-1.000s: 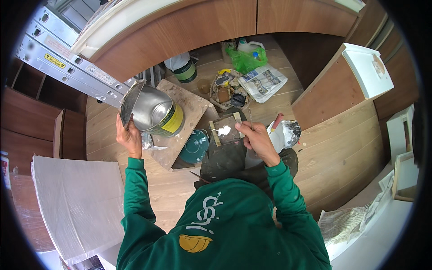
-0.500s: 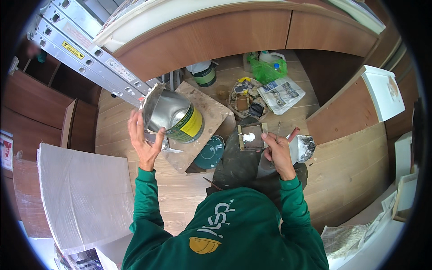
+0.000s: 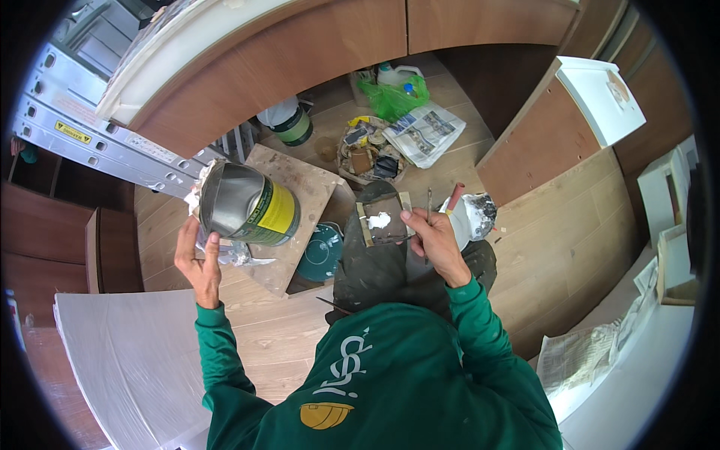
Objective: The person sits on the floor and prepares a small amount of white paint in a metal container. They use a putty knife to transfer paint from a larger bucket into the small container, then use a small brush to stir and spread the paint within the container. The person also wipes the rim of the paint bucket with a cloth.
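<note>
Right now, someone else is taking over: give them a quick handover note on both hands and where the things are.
Left hand: raised, gripping the metal can, tipped on its side above the wooden board.
Right hand: holding a spatula beside the flat plate on the lap.
Things: a dab of white filler lies on the plate; green lid on the floor by the board; a filler-smeared white tub right of the hand.
Done: can open, some filler out on the plate.
Left: can not set down, lid off.
</note>
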Available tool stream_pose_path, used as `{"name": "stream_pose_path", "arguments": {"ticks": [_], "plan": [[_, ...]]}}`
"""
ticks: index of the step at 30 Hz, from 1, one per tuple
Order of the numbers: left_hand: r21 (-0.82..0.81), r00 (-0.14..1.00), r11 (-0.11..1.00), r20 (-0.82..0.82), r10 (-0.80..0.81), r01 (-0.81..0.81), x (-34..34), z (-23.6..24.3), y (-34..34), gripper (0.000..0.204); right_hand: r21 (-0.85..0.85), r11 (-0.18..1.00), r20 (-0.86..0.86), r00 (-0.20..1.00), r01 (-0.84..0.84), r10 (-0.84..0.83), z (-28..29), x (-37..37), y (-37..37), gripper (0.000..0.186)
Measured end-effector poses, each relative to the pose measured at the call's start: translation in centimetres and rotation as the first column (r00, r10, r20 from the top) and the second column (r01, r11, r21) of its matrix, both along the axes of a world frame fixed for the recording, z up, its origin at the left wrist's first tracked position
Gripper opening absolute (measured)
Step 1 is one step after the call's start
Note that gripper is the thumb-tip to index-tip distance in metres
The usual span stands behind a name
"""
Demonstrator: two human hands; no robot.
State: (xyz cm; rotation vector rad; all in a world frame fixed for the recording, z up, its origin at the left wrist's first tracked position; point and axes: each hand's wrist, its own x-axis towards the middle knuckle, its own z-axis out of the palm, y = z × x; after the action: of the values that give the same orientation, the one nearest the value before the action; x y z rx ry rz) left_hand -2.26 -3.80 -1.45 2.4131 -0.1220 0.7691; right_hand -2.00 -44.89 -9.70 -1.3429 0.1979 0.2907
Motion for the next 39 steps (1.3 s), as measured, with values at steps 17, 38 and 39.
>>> {"name": "stream_pose_path", "arguments": {"ticks": [17,38,39], "plan": [[-0.450,0.653,0.741,-0.366,-0.663,0.499,0.4,-3.9,-21.1,0.095,-0.003,1.000,-0.055,0.998,0.014,-0.014,1.6,-3.2,-1.5,0.036],[-0.456,0.657,0.727,-0.335,-0.675,0.513,1.7,-7.1,-25.3,0.083,0.087,0.874,0.161,0.859,0.478,-0.486,4.7,-9.0,-8.4,0.026],[-0.462,0.654,0.720,-0.330,-0.681,0.517,1.7,-7.1,-25.4,0.083,0.050,0.885,0.188,0.866,0.464,-0.464,4.8,-9.0,-8.2,0.024]]}}
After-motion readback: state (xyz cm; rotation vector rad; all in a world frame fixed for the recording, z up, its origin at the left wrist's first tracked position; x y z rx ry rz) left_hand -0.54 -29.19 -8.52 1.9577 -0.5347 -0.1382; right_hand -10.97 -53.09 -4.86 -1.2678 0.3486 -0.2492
